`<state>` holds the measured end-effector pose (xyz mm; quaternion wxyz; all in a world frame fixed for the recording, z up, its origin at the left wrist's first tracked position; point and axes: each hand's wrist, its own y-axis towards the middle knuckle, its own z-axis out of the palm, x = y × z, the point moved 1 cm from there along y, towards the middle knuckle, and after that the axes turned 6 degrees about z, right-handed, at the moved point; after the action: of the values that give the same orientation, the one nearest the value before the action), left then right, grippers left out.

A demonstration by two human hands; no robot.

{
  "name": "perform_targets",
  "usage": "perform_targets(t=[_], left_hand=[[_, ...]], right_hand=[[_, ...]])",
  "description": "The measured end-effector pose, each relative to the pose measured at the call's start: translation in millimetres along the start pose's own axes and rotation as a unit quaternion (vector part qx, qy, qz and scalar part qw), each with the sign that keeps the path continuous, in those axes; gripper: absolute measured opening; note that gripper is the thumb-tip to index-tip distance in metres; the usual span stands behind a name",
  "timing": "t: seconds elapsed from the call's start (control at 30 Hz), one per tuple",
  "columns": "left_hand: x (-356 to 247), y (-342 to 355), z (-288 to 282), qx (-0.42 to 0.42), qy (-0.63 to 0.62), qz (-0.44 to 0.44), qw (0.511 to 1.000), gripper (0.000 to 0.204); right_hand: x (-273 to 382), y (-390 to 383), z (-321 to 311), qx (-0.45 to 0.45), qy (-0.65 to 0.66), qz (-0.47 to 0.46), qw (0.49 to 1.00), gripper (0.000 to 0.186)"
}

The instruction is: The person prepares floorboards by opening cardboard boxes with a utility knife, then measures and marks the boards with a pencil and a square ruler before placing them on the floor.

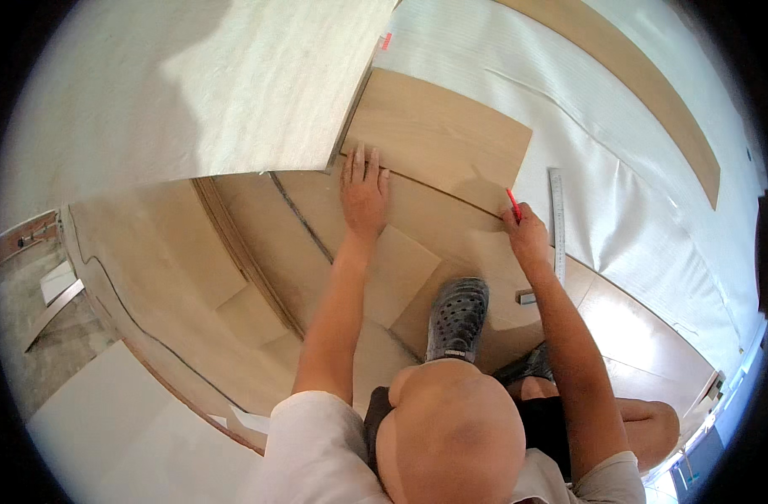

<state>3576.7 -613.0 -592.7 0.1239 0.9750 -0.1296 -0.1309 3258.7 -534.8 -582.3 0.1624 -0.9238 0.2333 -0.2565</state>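
Currently, left hand flat, fingers apart, at near-left corner of plank; right hand tight round pencil, near-right.

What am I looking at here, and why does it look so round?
There is no machine here: these are a person's own bare hands. The picture comes from a wide fisheye camera worn on the head, looking down, which bends straight edges and leaves dark corners.

The left hand rests with its fingers at the edge of a short wood-coloured board. The right hand, near the board's lower right corner, holds a slim red writing tool.

Beside the right hand lies a metal ruler. A wrinkled white sheet covers the surface beyond, with a long plank on it. Near the bottom is a dark clog with holes.
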Motion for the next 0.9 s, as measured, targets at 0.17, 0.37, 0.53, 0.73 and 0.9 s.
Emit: perform_targets(t=[0.17, 0.37, 0.53, 0.73, 0.9], left_hand=[[7, -6, 21, 0.012, -0.020, 0.013, 1.000, 0.041], [1, -5, 18, 0.007, -0.003, 0.029, 1.000, 0.040], [9, -11, 29, -0.023, 0.000, 0.051, 0.998, 0.037], [7, -9, 32, -0.031, 0.018, 0.059, 0.998, 0.034], [-19, -11, 18, 0.015, -0.005, 0.066, 0.998, 0.030]], right_hand=[[-5, -10, 16, -0.025, 0.016, -0.018, 0.999, 0.034], [-4, -5, 12, 0.004, 0.006, -0.013, 1.000, 0.027], [-21, -20, -15, -0.031, 0.055, 0.001, 0.998, 0.027], [-100, -43, -49, -0.195, -0.057, 0.088, 0.975, 0.039], [-126, -25, -68, -0.040, 0.134, 0.154, 0.978, 0.041]])
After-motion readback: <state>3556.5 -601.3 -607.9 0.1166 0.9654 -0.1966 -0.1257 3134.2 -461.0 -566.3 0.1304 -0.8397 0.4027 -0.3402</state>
